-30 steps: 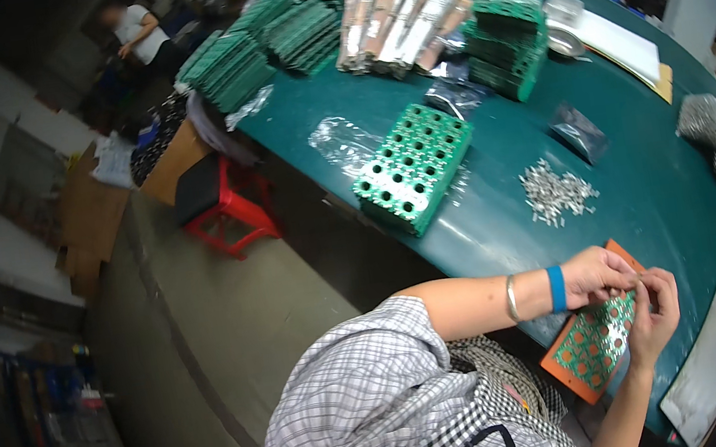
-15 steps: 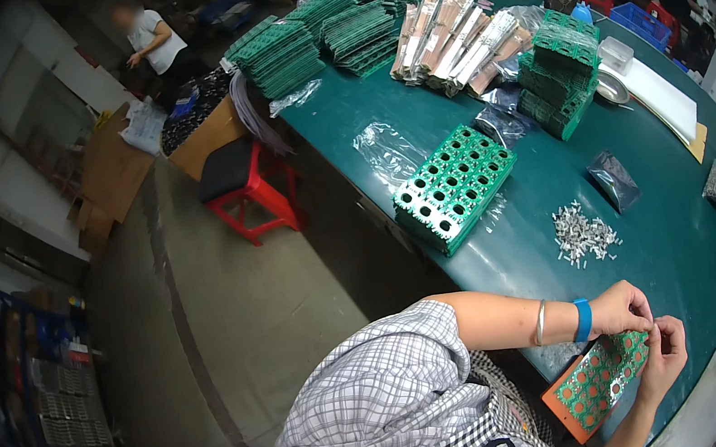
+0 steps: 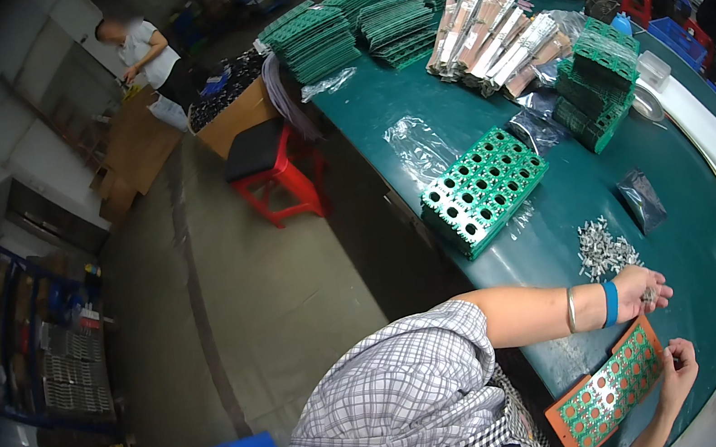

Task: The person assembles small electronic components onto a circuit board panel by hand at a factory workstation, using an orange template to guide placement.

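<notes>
My left hand (image 3: 644, 293), with a blue band at the wrist, is turned palm up with its fingers half curled. A small clump of grey-white parts (image 3: 649, 296) lies in it. Below it, a green circuit board panel (image 3: 614, 384) with round orange-showing holes rests in an orange tray (image 3: 576, 443). My right hand (image 3: 682, 364) is at the board's right edge, thumb and fingertips pinched together; whatever they hold is too small to make out. Just beyond my left hand is a loose pile of small white and grey parts (image 3: 604, 250) on the green table (image 3: 566, 336).
A stack of green boards (image 3: 486, 192) stands at the table's left edge, with taller board stacks (image 3: 599, 84) behind. Wrapped strip bundles (image 3: 492, 40) lie farther back. A dark bag (image 3: 641, 200) lies beyond the pile. A red stool (image 3: 282, 175) is at left. Other people work farther off.
My hands have parted. The left has moved back from the board toward the pile and turned palm up, showing small parts; the right stays near the board. The whole view has shifted slightly.
</notes>
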Available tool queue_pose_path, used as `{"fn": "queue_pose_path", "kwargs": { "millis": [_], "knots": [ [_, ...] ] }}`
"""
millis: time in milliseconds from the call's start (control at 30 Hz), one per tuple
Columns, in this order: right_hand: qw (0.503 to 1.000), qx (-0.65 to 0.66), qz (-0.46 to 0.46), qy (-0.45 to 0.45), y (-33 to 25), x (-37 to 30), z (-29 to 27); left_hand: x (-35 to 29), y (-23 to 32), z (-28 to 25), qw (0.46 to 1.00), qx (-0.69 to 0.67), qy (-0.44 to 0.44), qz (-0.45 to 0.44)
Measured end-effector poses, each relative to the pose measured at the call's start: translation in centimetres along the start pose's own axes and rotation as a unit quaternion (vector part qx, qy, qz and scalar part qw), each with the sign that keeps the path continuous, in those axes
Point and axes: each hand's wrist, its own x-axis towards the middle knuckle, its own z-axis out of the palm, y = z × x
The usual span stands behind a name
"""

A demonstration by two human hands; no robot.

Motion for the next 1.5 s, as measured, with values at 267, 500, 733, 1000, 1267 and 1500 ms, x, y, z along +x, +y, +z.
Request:
{"fn": "queue_pose_path", "kwargs": {
  "millis": [267, 500, 733, 1000, 1267, 1500],
  "knots": [
    [0.996, -0.075, 0.004, -0.042, 0.6, 1.0, 0.9, 0.2, -0.3, -0.9, 0.999, -0.047, 0.010, 0.001],
    [0.995, -0.094, -0.015, -0.013, -2.6, 1.4, 1.9, -1.9, 0.8, -1.3, 0.991, 0.040, -0.119, 0.044],
    [0.990, -0.136, 0.002, 0.027, -3.8, 0.9, 1.2, -2.9, 2.8, -0.1, 0.999, 0.015, -0.014, -0.034],
    [0.992, -0.097, 0.071, 0.045, -3.6, 0.1, 1.7, -3.6, 2.8, 1.1, 0.998, 0.043, -0.020, -0.035],
    [0.991, -0.105, 0.075, 0.041, -3.1, -0.4, 1.9, -3.9, 2.8, 0.6, 0.988, 0.081, -0.106, -0.080],
    [0.990, -0.133, 0.021, 0.040, -3.2, -0.3, 2.3, -4.3, 2.5, 2.0, 0.989, 0.127, -0.048, -0.060]
  ]
}}
